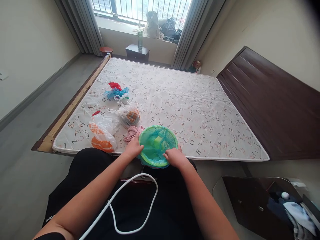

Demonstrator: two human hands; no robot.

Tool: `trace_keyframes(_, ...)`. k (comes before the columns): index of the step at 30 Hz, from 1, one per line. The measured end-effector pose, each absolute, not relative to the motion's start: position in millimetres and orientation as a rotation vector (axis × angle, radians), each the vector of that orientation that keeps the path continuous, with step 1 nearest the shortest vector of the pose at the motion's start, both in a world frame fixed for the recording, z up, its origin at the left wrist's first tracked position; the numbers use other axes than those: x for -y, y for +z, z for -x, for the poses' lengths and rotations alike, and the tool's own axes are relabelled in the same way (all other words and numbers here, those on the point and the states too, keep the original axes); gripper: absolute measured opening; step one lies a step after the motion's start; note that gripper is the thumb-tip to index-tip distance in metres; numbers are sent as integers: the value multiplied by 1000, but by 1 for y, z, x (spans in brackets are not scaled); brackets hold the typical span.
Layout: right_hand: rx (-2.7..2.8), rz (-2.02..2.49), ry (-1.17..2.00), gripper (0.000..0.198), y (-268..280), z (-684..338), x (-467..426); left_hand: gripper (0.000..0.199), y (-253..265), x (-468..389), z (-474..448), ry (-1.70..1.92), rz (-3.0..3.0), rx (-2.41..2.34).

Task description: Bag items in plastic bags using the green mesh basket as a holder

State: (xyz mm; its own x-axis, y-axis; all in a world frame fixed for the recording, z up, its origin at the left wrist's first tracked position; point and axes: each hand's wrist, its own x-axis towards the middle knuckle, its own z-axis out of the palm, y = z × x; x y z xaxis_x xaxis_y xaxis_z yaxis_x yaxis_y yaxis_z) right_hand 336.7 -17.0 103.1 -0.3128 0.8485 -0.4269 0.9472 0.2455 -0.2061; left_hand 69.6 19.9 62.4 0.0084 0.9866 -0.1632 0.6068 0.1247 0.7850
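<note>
Resting between both hands (156,151): green basket (157,145).

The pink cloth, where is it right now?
In the head view the pink cloth lies on the mattress near its front edge, just beyond the left hand and left of the green basket.

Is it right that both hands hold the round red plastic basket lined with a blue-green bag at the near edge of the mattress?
Not quite: the round plastic basket is green, not red. The head view shows the left hand and the right hand on its rim, the blue-green bag lining it, at the near edge of the mattress.
</note>
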Motion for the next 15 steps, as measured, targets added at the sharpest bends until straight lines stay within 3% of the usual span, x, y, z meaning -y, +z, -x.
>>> trace_keyframes(4, -2513, -1875, -579, 26, 100, -349, 25, 86, 80, -19, -71, 641, -1679, -1775)
trace_keyframes(9, -2478, -2718, -430, 39, 90, -354, 39, 42, 104, -16, -111, 697, -2175, -1418)
trace_keyframes(12, -2006, -3058, -706, 57, 77, -356, 43, 25, 92, -23, -141, 430, -2053, -1167)
trace_keyframes(15, -1726, -3035, -1070, 56, 65, -359, 45, 19, 70, -32, -157, 416, -1886, -1228)
